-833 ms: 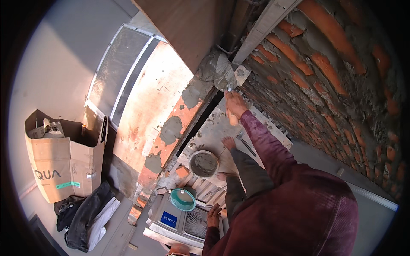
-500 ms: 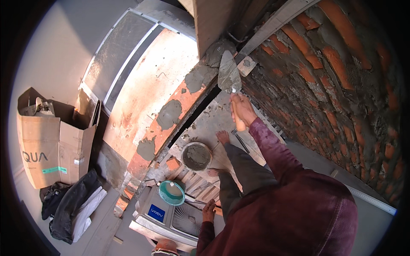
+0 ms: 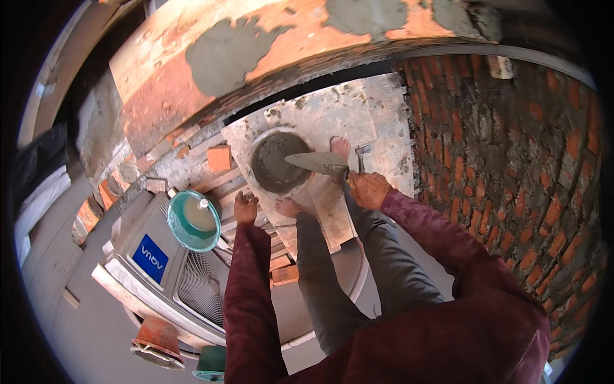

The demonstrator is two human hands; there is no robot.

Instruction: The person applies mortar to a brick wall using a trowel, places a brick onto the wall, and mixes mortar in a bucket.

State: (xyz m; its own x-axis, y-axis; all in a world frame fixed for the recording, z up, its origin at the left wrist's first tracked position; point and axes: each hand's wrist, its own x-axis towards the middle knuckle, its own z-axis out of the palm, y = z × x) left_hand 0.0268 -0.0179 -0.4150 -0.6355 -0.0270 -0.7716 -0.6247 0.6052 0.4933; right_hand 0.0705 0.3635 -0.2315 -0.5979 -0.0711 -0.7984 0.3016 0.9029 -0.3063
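My right hand (image 3: 370,190) is wrapped round the handle of a pointed trowel (image 3: 318,163). Its grey-smeared blade points left, with the tip over the round bucket of wet grey mortar (image 3: 275,164). Left of my feet, my left hand (image 3: 245,208) hangs loosely with fingers a little apart and nothing in it. It is between the mortar bucket and a teal bucket (image 3: 176,219) of cloudy liquid, touching neither.
My bare feet are on a stained board (image 3: 384,121) beside the mortar bucket. A rough brick wall (image 3: 505,173) rises on the right. Ahead runs a ledge with mortar patches (image 3: 227,54). An outdoor fan unit (image 3: 201,281), a loose brick (image 3: 219,158) and an orange bucket (image 3: 157,341) are at left.
My right hand has brought the trowel down from the far corner to the mortar bucket. My left hand has moved forward, away from the fan unit. The view has shifted down and turned.
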